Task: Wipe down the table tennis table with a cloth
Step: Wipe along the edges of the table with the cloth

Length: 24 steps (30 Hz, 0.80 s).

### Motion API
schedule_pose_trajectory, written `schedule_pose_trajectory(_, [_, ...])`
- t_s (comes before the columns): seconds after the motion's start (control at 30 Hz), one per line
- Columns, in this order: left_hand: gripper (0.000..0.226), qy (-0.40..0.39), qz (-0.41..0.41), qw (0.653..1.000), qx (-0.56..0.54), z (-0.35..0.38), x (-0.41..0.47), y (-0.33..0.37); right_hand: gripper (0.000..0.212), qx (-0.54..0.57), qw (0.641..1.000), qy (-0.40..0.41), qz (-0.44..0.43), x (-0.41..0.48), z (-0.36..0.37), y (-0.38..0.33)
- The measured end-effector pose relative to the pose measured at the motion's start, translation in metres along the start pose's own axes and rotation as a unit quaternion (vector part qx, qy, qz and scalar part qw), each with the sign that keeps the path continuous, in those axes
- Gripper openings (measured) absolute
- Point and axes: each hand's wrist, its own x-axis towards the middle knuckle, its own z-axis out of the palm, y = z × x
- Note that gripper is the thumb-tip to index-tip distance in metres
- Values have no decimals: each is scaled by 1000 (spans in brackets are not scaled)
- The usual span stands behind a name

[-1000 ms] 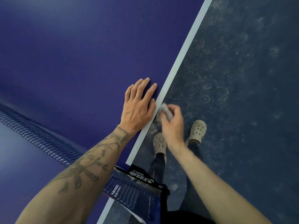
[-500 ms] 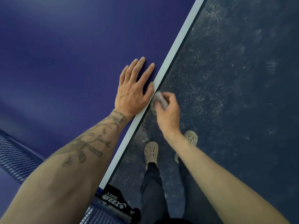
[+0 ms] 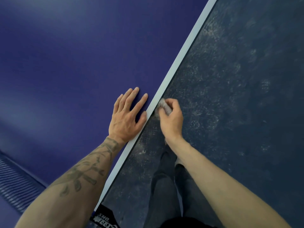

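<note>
Your right hand (image 3: 171, 120) pinches small cloth (image 3: 164, 105) against table (image 3: 65, 63) edge; left hand (image 3: 127, 116) flat, fingers straight. Risk: cloth slips off narrow edge, drops to floor (image 3: 246, 96).

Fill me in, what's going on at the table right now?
A person stands at the side of the blue table tennis table. The left hand rests flat on the top, fingers straight, beside the white edge line. The right hand pinches a small grey cloth and holds it at the table's side edge, just below that line. The net shows at lower left, and the floor looks dusty.
</note>
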Motion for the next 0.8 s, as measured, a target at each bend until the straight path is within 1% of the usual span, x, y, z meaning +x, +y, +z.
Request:
schedule_pose_trajectory(0.07, [56,1,1,1000,1,0,1,2,9,9,1000,2,5,6,-4,-10])
schedule_pose_trajectory(0.17, [54,-1,-10,1000,-6,-3,9,6,10,-4,998,-55,32,-13,-10,-17])
schedule_pose_trajectory(0.23, [54,-11,-11,1000,-12,-6,23,10,8,-19,996,-72,41,-16,-14,-25])
schedule_pose_trajectory(0.3, [54,-22,8,1000,-17,-7,44,12,7,-15,998,-41,41,6,-18,-37])
schedule_pose_trajectory(0.4, [53,-24,47,998,-19,-2,90,15,7,-2,999,27,34,66,-26,-68])
schedule_pose_trajectory(0.47, [53,-21,68,997,-19,5,127,21,9,-1,998,56,33,95,-33,-81])
schedule_pose_trajectory(0.53, [52,-12,84,996,-17,12,166,29,11,4,998,47,41,98,-35,-85])
schedule_pose_trajectory(0.63, [50,6,84,996,-24,21,224,45,14,25,997,-9,74,72,-37,-80])
schedule_pose_trajectory(0.7, [49,16,85,996,-22,27,258,56,15,4,996,-31,79,63,-42,-82])
schedule_pose_trajectory(0.8, [49,27,87,996,-5,34,309,65,16,2,998,-1,64,107,-52,-92])
